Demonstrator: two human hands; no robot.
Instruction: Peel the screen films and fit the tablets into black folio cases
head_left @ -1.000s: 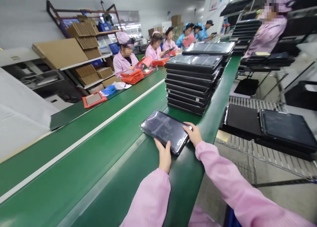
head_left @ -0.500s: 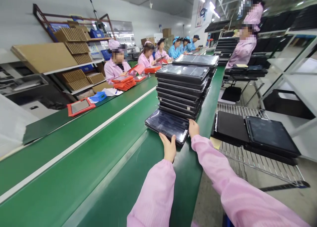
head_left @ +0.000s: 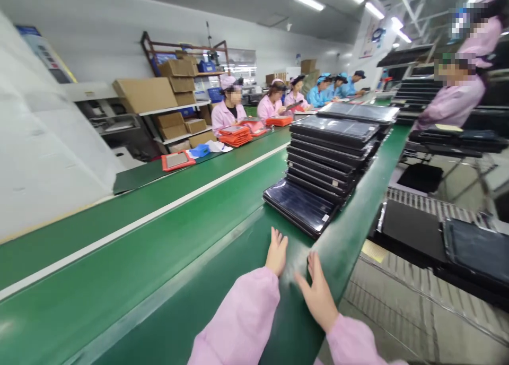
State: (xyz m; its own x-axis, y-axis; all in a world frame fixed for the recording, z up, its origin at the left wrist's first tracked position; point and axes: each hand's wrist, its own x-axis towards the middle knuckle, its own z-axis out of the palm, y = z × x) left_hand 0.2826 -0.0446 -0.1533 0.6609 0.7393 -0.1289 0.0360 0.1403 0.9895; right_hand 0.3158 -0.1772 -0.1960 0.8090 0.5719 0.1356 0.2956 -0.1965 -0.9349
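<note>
My left hand (head_left: 277, 252) hovers over the green bench surface, fingers apart and holding nothing. To its right, my right hand (head_left: 318, 293) is open too, its thumb spread from the fingers and slightly blurred. Just beyond both hands lies a dark glossy flat panel (head_left: 300, 203), perhaps a tablet screen, with a small white label at its near right corner. It rests on another thin black piece, apart from my fingers. Right behind it rises a tall stack of similar black panels (head_left: 320, 158), some edges bearing small pale labels.
Black panels (head_left: 413, 229) lie on a wire rack (head_left: 401, 280) to the right, below bench height. Across the green bench (head_left: 170, 237) are orange-red sleeves (head_left: 235, 137) and a blue box (head_left: 200, 150). Several people sit along the far side; another person (head_left: 457, 97) is at the right.
Both hands have let go of the low panel and drawn back toward me, now open. The camera view has turned left. The panel stays in front of the stack.
</note>
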